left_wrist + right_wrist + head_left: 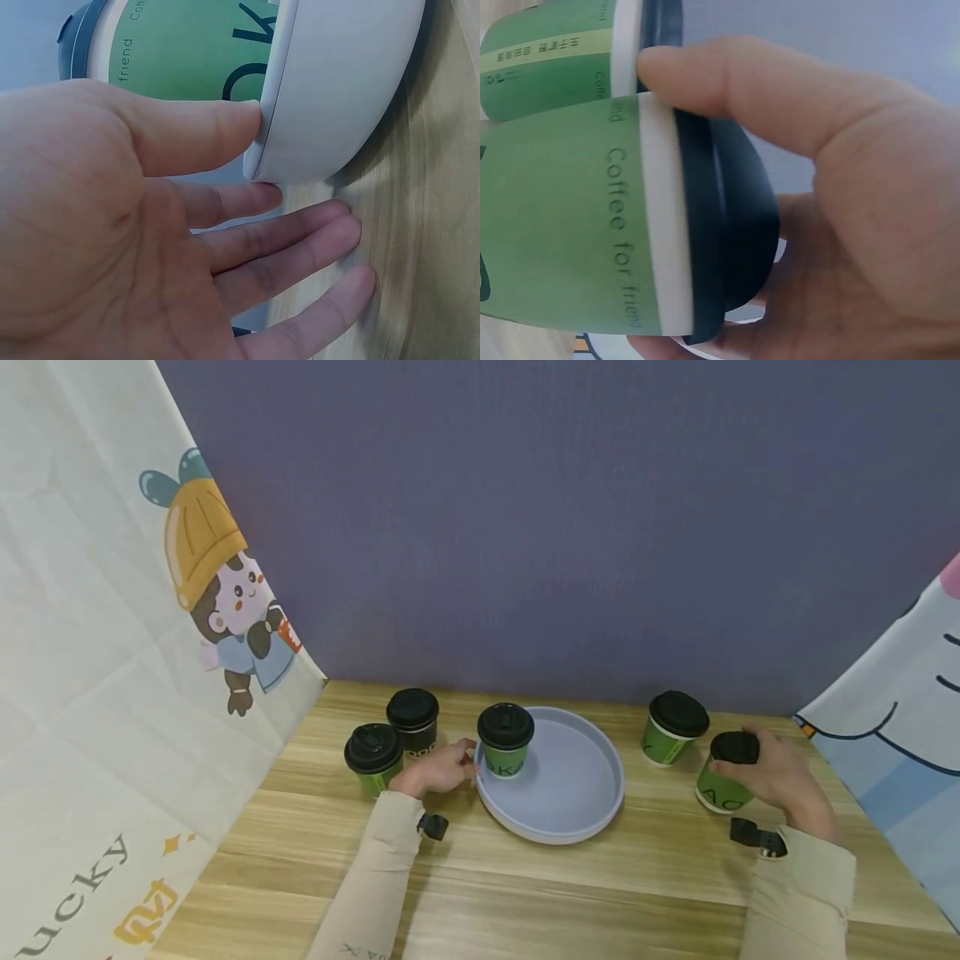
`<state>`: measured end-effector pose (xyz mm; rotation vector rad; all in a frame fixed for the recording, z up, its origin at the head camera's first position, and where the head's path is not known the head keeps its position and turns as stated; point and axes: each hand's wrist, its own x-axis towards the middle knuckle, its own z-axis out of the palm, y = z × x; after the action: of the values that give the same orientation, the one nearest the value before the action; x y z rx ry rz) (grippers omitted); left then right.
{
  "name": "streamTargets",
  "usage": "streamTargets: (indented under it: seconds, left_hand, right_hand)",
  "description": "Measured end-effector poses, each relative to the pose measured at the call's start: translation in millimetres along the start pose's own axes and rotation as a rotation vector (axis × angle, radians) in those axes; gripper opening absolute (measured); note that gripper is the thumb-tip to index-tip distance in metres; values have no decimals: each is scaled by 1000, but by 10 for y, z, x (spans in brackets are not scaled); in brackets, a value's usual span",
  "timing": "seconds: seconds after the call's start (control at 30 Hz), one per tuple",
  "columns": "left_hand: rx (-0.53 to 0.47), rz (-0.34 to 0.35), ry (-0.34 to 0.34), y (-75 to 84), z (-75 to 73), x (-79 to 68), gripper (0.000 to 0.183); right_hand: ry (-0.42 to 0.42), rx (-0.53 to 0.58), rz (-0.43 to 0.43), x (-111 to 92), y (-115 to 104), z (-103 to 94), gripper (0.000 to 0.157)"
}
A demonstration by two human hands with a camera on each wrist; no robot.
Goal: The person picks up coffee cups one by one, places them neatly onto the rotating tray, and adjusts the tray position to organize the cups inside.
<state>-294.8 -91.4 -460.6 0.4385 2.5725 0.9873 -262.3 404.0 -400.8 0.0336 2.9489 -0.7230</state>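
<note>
A green paper coffee cup with a black lid (506, 762) stands upright at the left side of a round pale-grey tray (573, 789). Beside that tray is my left hand (441, 768); its thumb (199, 135) touches the rim near the cup, and the other fingers extend loosely along the outside. At the right, my right hand (783, 781) grips another green coffee cup (720, 789) from above, thumb and fingers around its black lid (705, 217). This cup looks slightly tilted, and whether its base touches the table is unclear.
Another lidded green cup (667, 739) stands just behind the gripped one. Left of my left hand are a black lidded cup (414, 718) and a green one (373, 752), close together. A dark blue-grey panel (525, 527) rises behind the wooden table (540, 902); printed cloths hang at both sides.
</note>
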Motion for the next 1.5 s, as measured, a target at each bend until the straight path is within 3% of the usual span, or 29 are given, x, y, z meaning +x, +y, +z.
streamTargets:
  seconds: [0.73, 1.2, 1.5]
  left_hand:
    - [10, -24, 39, 24, 2, -31, 45]
    - [30, -20, 66, 2, -6, -16, 44]
    - [58, -27, 79, -14, -5, -3, 44]
  right_hand:
    - [195, -9, -62, -204, -370, -101, 96]
    - [180, -12, -97, -247, -766, -67, 99]
    - [159, -1, -176, -221, -990, 16, 99]
